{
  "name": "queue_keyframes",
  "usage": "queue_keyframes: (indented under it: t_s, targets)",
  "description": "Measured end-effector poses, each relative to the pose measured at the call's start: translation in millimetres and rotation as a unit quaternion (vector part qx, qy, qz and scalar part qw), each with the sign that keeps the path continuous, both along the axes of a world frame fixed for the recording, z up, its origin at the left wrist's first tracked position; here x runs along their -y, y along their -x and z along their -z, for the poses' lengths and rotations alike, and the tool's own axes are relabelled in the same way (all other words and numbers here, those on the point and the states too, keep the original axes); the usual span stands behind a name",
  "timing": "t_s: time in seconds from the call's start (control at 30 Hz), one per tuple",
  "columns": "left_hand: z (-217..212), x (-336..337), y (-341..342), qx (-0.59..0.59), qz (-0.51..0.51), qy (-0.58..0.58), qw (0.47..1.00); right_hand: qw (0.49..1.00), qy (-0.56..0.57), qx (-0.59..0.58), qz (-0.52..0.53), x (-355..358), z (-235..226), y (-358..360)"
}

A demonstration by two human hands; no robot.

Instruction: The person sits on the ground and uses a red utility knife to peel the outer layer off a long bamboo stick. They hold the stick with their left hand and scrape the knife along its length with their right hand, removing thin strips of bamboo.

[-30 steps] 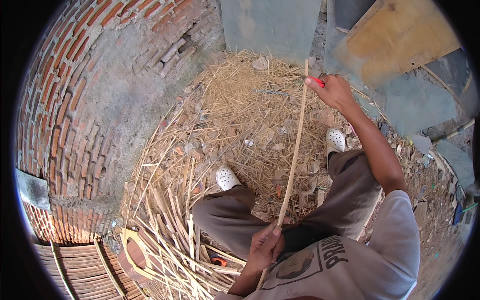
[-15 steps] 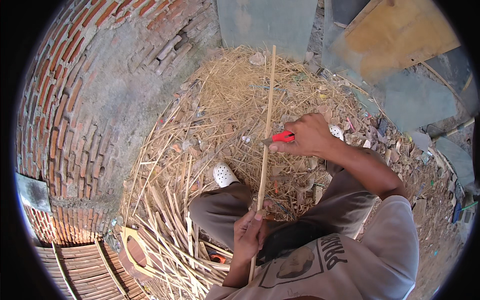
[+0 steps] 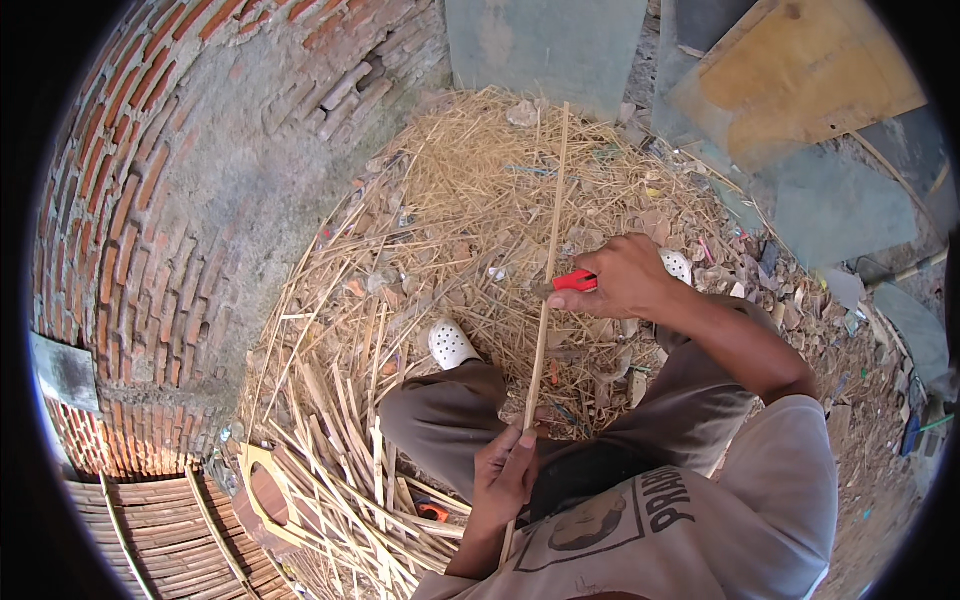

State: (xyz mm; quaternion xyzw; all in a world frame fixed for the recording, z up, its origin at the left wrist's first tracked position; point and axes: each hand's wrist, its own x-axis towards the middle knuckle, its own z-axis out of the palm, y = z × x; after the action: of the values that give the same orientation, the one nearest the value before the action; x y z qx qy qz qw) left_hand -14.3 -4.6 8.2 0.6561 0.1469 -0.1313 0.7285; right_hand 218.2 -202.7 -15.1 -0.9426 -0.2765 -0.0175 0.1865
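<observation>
A long, thin bamboo strip point(image 3: 549, 300) slants up from my lap and points away from me over the littered ground. My left hand point(image 3: 506, 470) is closed around its near part, close to my body. In my right hand point(image 3: 625, 280) is a red utility knife point(image 3: 575, 281), gripped by its handle. The knife's blade end meets the strip about halfway along it; the thumb lies close beside the strip. The strip's far end stands free above the straw.
Cut bamboo strips point(image 3: 350, 470) lie in a heap at my left, with an orange-handled tool point(image 3: 432, 512) among them. A brick wall point(image 3: 130, 250) rises on the left. Bamboo slatting point(image 3: 160, 530) is at lower left. Grey sheets point(image 3: 545, 50) and a tan board point(image 3: 800, 80) lean at the back.
The strip has turned slightly and its far end sits a little further right and lower. Both hands shift slightly, still gripping the strip and the knife.
</observation>
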Motion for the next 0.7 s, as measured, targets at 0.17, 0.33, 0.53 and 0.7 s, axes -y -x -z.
queue_keyframes:
  t_s: [0.17, 0.33, 0.53, 0.7]
  targets:
    - [2.0, -3.7, -1.2, 0.03, 0.016, -0.021, 0.999, 0.997, -0.028, 0.017, 0.074, 8.8, 4.2, -32.3]
    - [-3.0, 5.5, 13.4, -0.034, 0.044, 0.011, 0.998, 0.98, -0.003, -0.042, 0.197, 47.2, 2.0, -83.8]
    - [-2.4, 1.2, 7.5, -0.011, 0.013, 0.008, 1.0, 0.999, -0.032, -0.014, 0.03, 7.0, 8.3, -7.3]
    - [-7.3, 7.7, 11.9, -0.041, 0.042, 0.009, 0.998, 0.981, -0.01, -0.056, 0.186, 48.3, 9.0, -80.5]
